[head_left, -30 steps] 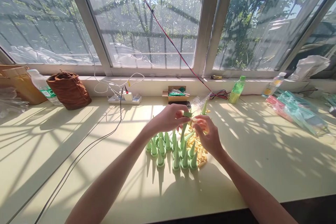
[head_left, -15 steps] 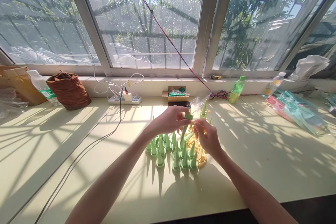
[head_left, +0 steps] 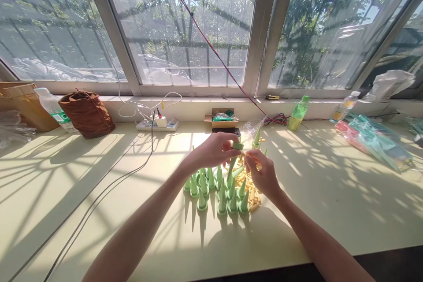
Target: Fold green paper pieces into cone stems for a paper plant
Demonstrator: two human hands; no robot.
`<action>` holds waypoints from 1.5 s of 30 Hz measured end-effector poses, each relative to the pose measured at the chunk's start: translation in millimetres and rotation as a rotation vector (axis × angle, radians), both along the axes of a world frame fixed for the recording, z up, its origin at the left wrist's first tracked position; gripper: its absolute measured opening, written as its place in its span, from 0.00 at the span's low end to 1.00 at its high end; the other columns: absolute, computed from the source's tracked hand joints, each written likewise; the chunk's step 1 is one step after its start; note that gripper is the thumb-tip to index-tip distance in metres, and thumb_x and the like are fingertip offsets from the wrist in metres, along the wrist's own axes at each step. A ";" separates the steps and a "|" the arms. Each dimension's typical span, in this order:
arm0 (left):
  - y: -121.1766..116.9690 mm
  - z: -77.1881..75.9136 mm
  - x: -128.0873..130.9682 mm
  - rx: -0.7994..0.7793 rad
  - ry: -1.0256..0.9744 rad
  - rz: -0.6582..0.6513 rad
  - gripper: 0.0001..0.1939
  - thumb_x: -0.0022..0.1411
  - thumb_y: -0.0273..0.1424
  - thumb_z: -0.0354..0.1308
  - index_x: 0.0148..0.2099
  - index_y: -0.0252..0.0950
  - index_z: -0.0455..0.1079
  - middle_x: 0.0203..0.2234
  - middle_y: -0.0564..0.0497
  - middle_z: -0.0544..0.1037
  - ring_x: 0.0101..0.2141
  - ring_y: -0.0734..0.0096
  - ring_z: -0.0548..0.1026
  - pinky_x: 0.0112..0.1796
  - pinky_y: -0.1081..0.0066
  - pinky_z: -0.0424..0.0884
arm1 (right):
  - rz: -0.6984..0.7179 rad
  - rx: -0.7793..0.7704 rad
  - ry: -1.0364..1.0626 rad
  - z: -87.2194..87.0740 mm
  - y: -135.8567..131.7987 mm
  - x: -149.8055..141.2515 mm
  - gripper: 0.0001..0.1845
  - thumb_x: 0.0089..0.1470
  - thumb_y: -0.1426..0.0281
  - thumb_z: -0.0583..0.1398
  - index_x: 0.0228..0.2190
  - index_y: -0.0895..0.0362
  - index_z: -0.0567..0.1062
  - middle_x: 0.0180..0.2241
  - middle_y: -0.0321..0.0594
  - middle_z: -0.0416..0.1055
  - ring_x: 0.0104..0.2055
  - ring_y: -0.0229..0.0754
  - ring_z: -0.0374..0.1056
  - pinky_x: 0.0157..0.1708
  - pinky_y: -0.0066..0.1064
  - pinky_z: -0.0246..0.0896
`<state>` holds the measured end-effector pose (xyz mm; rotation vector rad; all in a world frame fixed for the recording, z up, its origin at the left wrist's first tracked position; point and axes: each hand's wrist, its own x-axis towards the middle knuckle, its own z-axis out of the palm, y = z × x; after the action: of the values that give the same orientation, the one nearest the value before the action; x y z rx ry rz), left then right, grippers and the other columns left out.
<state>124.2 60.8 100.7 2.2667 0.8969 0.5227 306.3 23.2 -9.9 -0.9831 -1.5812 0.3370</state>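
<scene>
Since the frame of a second ago, the fingertips of the right hand [head_left: 264, 172] have drawn together and shifted slightly left, while the left hand [head_left: 216, 147] has stayed nearly in place. At the centre of the frame, the left hand grips a green cone [head_left: 232, 165] turned upside down, its wide base uppermost between thumb and fingers and its narrow tip slanting down and to the left below them. Thumb and fingertips of the right hand meet just beside the base, at its lower right; a tiny pale spot shows there, too small to tell whether they pinch anything. Under the hands, standing cones [head_left: 222, 202] crowd the middle of the frame, points up on the pale table [head_left: 165, 238], and small yellow pieces [head_left: 254, 198] lie heaped along their right side, partly beneath the right hand. Beyond the hands, above the centre, sits an open cardboard box [head_left: 223, 124]; a green bottle [head_left: 297, 114] stands to the right of it, a power strip [head_left: 157, 127] lies to its left, and a brown bag [head_left: 86, 113] rests at the left of the frame.
</scene>
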 end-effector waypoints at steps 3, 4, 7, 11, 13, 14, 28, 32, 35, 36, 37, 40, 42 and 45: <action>-1.2 0.3 1.2 0.008 0.011 -0.002 0.07 0.63 0.35 0.57 0.36 0.36 0.67 0.19 0.56 0.74 0.20 0.72 0.74 0.24 0.75 0.65 | -0.008 -0.003 -0.042 1.2 -0.8 0.1 0.14 0.66 0.67 0.52 0.27 0.55 0.68 0.20 0.31 0.64 0.21 0.33 0.63 0.26 0.27 0.60; -1.5 0.6 1.5 0.008 0.012 -0.002 0.07 0.63 0.35 0.57 0.36 0.36 0.67 0.19 0.56 0.74 0.20 0.72 0.74 0.24 0.75 0.65 | -0.015 -0.006 -0.048 1.2 -1.0 0.1 0.16 0.66 0.67 0.52 0.26 0.55 0.67 0.20 0.31 0.64 0.21 0.33 0.62 0.26 0.27 0.59; -1.7 2.1 1.2 0.000 0.004 0.000 0.07 0.63 0.35 0.58 0.37 0.36 0.67 0.19 0.56 0.74 0.21 0.73 0.74 0.25 0.75 0.65 | -0.009 -0.019 -0.031 0.1 -1.1 0.0 0.14 0.66 0.66 0.52 0.28 0.55 0.68 0.21 0.31 0.65 0.22 0.33 0.63 0.26 0.27 0.60; -0.8 3.5 -0.1 -0.023 -0.010 0.012 0.08 0.64 0.35 0.56 0.37 0.36 0.67 0.20 0.55 0.75 0.21 0.72 0.75 0.24 0.74 0.66 | 0.000 -0.050 0.029 -2.1 -0.5 -0.2 0.07 0.63 0.65 0.57 0.40 0.54 0.70 0.26 0.34 0.70 0.24 0.35 0.68 0.23 0.27 0.63; -0.7 3.7 -0.3 -0.026 -0.013 0.011 0.08 0.64 0.35 0.56 0.37 0.36 0.67 0.20 0.55 0.75 0.21 0.72 0.75 0.24 0.74 0.66 | -0.009 -0.047 0.029 -2.8 -0.3 -0.3 0.07 0.62 0.65 0.58 0.41 0.54 0.70 0.27 0.34 0.70 0.25 0.36 0.70 0.23 0.27 0.65; -0.7 3.5 -0.3 -0.024 -0.012 0.009 0.07 0.64 0.35 0.57 0.37 0.36 0.67 0.20 0.55 0.75 0.21 0.72 0.75 0.25 0.75 0.66 | -0.013 -0.038 0.023 -3.1 -0.2 -0.4 0.06 0.62 0.65 0.58 0.40 0.54 0.70 0.27 0.34 0.70 0.25 0.36 0.70 0.23 0.27 0.65; -5.6 3.6 4.8 0.020 0.012 0.008 0.06 0.61 0.33 0.58 0.34 0.36 0.67 0.18 0.57 0.72 0.19 0.76 0.69 0.23 0.76 0.62 | -0.002 -0.032 -0.071 0.0 -1.8 0.0 0.20 0.67 0.65 0.49 0.24 0.55 0.65 0.18 0.31 0.62 0.20 0.33 0.59 0.23 0.27 0.56; -4.0 3.5 3.9 0.020 -0.007 0.015 0.06 0.62 0.34 0.57 0.35 0.36 0.67 0.18 0.57 0.71 0.20 0.76 0.70 0.23 0.76 0.61 | 0.013 -0.038 -0.030 -2.0 -1.3 -0.2 0.15 0.67 0.64 0.51 0.29 0.55 0.69 0.21 0.32 0.65 0.20 0.33 0.61 0.24 0.27 0.58; -2.7 3.3 2.4 0.026 -0.017 0.020 0.08 0.62 0.36 0.57 0.36 0.36 0.67 0.19 0.56 0.71 0.20 0.76 0.70 0.23 0.76 0.61 | 0.008 -0.049 0.023 -4.1 -0.5 0.1 0.08 0.63 0.63 0.55 0.39 0.55 0.69 0.25 0.33 0.68 0.22 0.35 0.66 0.22 0.26 0.62; -2.6 3.4 2.2 0.029 -0.017 0.019 0.09 0.62 0.36 0.57 0.36 0.36 0.67 0.19 0.56 0.71 0.21 0.76 0.70 0.23 0.76 0.61 | 0.000 -0.047 0.029 -4.6 -0.3 0.1 0.08 0.63 0.63 0.57 0.40 0.54 0.69 0.26 0.33 0.69 0.23 0.35 0.67 0.22 0.27 0.63; -2.6 3.5 2.1 0.031 -0.017 0.020 0.10 0.61 0.37 0.59 0.36 0.36 0.68 0.19 0.56 0.71 0.21 0.75 0.69 0.24 0.76 0.61 | -0.009 -0.040 0.027 -4.9 -0.2 0.2 0.08 0.62 0.64 0.57 0.40 0.54 0.69 0.26 0.33 0.69 0.23 0.36 0.68 0.21 0.27 0.63; -2.6 3.2 3.1 0.028 -0.009 0.031 0.12 0.56 0.37 0.63 0.37 0.35 0.68 0.20 0.57 0.70 0.22 0.75 0.68 0.24 0.76 0.60 | -0.026 0.002 0.006 -5.3 0.0 -0.1 0.05 0.62 0.65 0.57 0.37 0.54 0.69 0.24 0.32 0.68 0.23 0.36 0.68 0.22 0.28 0.65; -2.5 2.1 4.2 0.026 -0.002 0.041 0.13 0.54 0.36 0.65 0.39 0.35 0.68 0.20 0.57 0.70 0.22 0.75 0.68 0.24 0.76 0.60 | -0.029 0.015 0.003 -5.4 0.0 -0.3 0.05 0.63 0.66 0.57 0.36 0.54 0.69 0.23 0.32 0.67 0.22 0.36 0.67 0.22 0.28 0.64; -2.5 0.0 5.7 0.045 0.010 0.063 0.13 0.53 0.34 0.65 0.40 0.36 0.68 0.20 0.58 0.69 0.22 0.75 0.67 0.23 0.76 0.59 | -0.024 0.010 -0.004 -5.0 -0.7 -0.4 0.06 0.63 0.65 0.56 0.35 0.54 0.69 0.21 0.31 0.66 0.20 0.35 0.65 0.22 0.28 0.63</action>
<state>130.0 58.3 100.7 2.2893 0.9729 0.5657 305.9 22.4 -14.9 -0.9949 -1.5715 0.3100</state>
